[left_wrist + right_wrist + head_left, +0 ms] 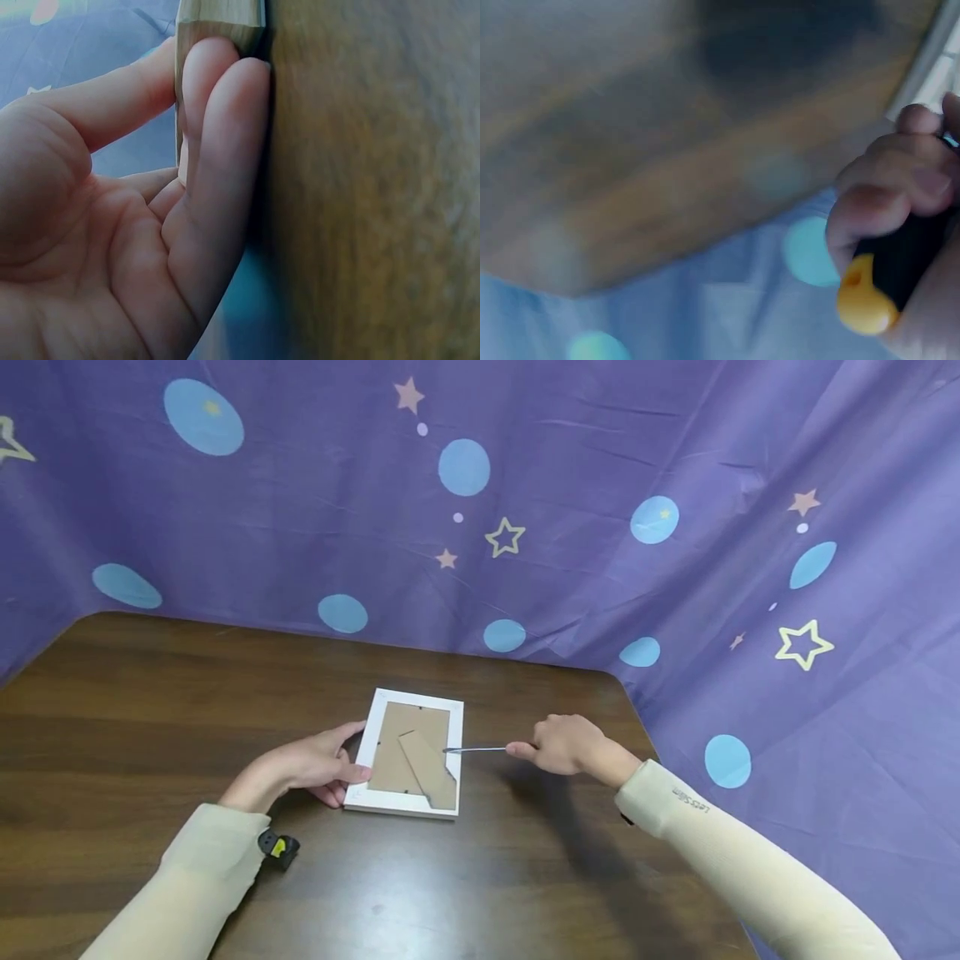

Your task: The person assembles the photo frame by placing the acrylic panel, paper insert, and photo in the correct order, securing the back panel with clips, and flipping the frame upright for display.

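Observation:
A white picture frame lies face down on the wooden table, its brown backing board and slanted easel leg showing. My left hand holds its left edge, thumb on the upper face and fingers along the side; the left wrist view shows those fingertips against the frame's edge. To the right, my right hand grips a screwdriver by its black handle, which has a yellow end. The thin metal shaft reaches left, its tip at the backing's right edge. Whether the tip touches a tab cannot be made out.
The brown wooden table spreads around the frame. Behind it and to the right hangs a purple curtain with stars and blue dots. A black strap device sits at the left wrist.

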Tool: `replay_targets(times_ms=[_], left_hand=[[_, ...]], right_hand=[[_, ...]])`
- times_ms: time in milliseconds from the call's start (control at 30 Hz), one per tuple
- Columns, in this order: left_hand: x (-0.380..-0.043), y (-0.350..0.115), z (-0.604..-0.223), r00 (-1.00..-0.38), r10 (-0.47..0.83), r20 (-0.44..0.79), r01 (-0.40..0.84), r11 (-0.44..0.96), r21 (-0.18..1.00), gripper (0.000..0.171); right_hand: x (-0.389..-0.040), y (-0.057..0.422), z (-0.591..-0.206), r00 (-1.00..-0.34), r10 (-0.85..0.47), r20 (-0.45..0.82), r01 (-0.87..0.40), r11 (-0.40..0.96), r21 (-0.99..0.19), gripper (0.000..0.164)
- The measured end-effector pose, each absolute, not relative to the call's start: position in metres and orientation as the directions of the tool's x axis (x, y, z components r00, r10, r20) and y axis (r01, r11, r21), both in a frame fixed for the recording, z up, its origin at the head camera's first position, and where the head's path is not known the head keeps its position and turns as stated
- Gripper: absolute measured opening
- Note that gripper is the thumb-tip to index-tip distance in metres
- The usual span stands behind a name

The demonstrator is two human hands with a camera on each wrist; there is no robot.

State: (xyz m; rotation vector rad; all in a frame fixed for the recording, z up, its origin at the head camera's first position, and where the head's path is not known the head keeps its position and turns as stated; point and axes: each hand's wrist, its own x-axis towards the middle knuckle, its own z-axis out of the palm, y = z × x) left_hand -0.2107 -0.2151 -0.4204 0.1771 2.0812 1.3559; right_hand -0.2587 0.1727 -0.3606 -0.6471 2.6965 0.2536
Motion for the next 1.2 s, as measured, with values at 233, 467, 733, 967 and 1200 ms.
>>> replay_targets(times_ms=[233, 467, 733, 967, 1200], left_hand=[[-0.212, -0.213, -0.418, -0.786, 0.437, -0.438, -0.226, 0.457, 0.86, 0.101], [-0.213, -0.215, -0.416, -0.785, 0.435, -0.441, -0.228, 0.459, 0.859, 0.101], [-0.212, -0.219, -0.416, -0.795, 0.425, -0.434, -0.212, 0.475, 0.854, 0.099], [-0.21, -0.216, -0.419, -0.791, 0.424, -0.441, -0.23, 0.461, 0.857, 0.1], [-0.208, -0.216, -0.419, -0.787, 0.421, -0.45, -0.24, 0.464, 0.853, 0.1]], right_hand=[[-0.256, 0.191, -0.388, -0.834, -0.434, -0.342, -0.458, 0.889, -0.01, 0.071], [-0.257, 0.183, -0.38, -0.841, -0.45, -0.299, -0.488, 0.87, 0.064, 0.071], [-0.261, 0.149, -0.348, -0.812, -0.483, -0.328, -0.559, 0.806, 0.196, 0.066], [-0.263, 0.142, -0.34, -0.803, -0.484, -0.347, -0.575, 0.782, 0.24, 0.062], [-0.266, 0.172, -0.351, -0.855, -0.45, -0.257, -0.491, 0.863, 0.121, 0.067]])
